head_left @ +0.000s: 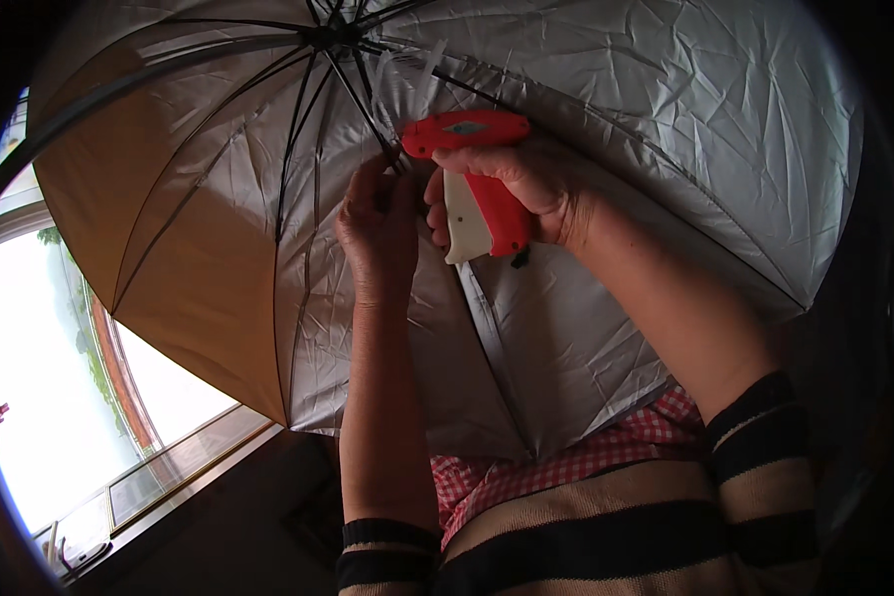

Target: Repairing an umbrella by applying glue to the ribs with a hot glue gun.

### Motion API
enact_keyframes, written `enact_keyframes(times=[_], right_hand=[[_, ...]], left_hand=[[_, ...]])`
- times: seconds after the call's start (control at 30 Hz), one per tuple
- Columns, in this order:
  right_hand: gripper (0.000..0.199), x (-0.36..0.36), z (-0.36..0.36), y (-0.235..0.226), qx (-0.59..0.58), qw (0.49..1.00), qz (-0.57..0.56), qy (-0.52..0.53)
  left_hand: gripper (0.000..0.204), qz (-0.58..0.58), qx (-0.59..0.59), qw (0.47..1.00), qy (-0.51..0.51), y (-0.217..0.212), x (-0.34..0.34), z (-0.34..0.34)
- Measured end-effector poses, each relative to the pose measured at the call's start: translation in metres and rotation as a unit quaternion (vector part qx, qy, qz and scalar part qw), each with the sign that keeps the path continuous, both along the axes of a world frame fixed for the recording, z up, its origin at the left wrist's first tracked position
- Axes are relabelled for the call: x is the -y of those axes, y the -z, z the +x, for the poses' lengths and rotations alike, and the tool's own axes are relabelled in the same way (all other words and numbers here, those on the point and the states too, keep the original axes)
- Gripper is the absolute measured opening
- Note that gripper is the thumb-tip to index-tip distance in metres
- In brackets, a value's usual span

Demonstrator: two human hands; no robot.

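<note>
An open umbrella [606,328], silver on its inner side, spreads in front of me with its black ribs meeting at a dark hub [336,38]. My right hand [526,184] is wrapped around a red tagging gun [502,209] with an off-white trigger [465,221]. The gun's narrow red top points left, and clear plastic strips [432,74] stick up above it. My left hand [377,223] is closed, its fingertips pinching a black umbrella rib [368,109] just left of the gun's front end. Whether the fingers also grip fabric is hidden.
Tan-looking panels [199,308] of the umbrella lie at the left, lit from behind. Beyond them is a bright window [50,377] with a framed sill. A red-and-white checked cloth [586,442] lies against my striped top, below the umbrella's near edge.
</note>
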State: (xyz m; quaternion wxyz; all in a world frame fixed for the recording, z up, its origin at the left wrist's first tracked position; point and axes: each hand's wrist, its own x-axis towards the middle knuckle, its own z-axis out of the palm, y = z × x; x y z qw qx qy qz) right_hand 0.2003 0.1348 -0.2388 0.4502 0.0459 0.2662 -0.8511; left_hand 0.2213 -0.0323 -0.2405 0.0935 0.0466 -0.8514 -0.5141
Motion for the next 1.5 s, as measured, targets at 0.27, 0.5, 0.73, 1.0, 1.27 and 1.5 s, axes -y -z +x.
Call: enact_keyframes(times=[0.27, 0.5, 0.73, 1.0, 1.27, 1.5], right_hand=[[0.037, -0.002, -0.006, -0.006, -0.062, 0.997, 0.053, -0.009], [0.040, -0.001, -0.014, -0.008, -0.084, 0.993, 0.084, -0.015], [0.039, 0.009, -0.022, -0.012, -0.088, 0.981, 0.170, -0.015], [0.040, -0.053, 0.009, -0.043, -0.168, 0.972, 0.164, 0.004], [0.051, -0.164, 0.085, -0.114, -0.316, 0.911, 0.244, 0.106], [0.062, -0.323, 0.263, -0.110, -0.267, 0.873, 0.326, 0.247]], left_hand=[[0.025, 0.044, 0.015, 0.999, -0.008, -0.003, -0.003, 0.001], [0.022, 0.081, 0.003, 0.997, -0.006, 0.001, -0.005, -0.004], [0.018, 0.026, -0.051, 0.998, -0.016, 0.001, -0.012, -0.011], [0.019, -0.125, -0.048, 0.990, -0.032, -0.005, 0.002, 0.011], [0.035, -0.143, -0.036, 0.987, 0.066, 0.003, 0.004, 0.042], [0.047, -0.339, -0.072, 0.924, 0.165, 0.006, -0.026, 0.225]])
